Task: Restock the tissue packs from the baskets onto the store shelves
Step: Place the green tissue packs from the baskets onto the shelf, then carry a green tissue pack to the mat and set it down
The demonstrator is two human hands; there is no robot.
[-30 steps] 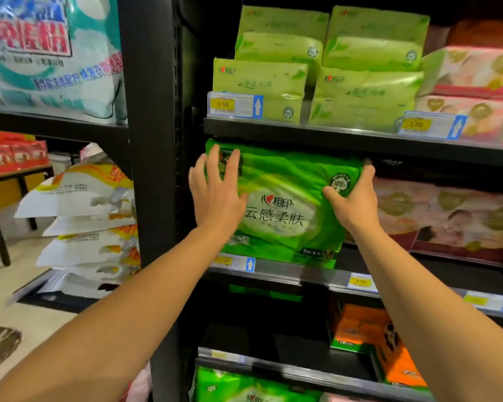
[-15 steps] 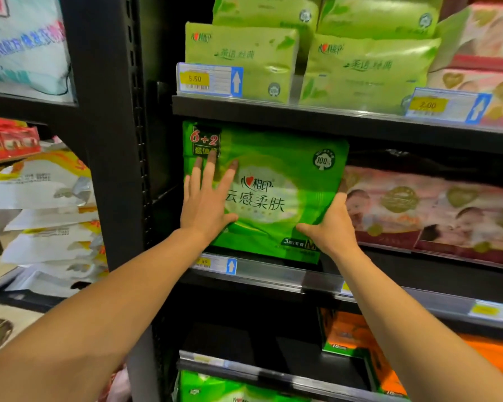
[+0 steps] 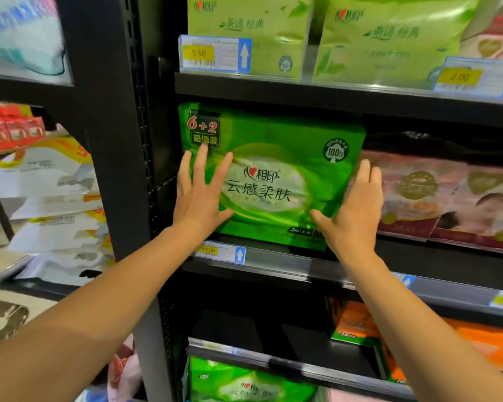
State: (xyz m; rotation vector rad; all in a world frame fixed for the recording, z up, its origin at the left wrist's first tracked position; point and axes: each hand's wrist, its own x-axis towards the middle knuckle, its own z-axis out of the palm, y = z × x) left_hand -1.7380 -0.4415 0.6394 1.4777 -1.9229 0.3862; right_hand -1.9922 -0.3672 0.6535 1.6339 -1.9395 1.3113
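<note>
A large bright green tissue pack (image 3: 276, 158) stands upright on the middle shelf (image 3: 279, 264), at its left end beside the black upright. My left hand (image 3: 199, 191) lies flat on the pack's front left with fingers spread and straight. Against the pack's lower right side, my right hand (image 3: 353, 210) presses with straight fingers, its thumb on the front face. The pack's bottom right corner is hidden behind this hand.
Pink tissue packs (image 3: 445, 198) sit right of the green one. Light green packs (image 3: 389, 39) fill the shelf above, orange packs (image 3: 357, 320) and another green pack (image 3: 244, 384) lie below. A black post (image 3: 114, 169) stands left, white bags (image 3: 50, 198) beyond it.
The green pack has gone deeper onto the shelf and now stands straight. My right hand slid from the top right corner down to the lower right side; the left stayed flat on the front.
</note>
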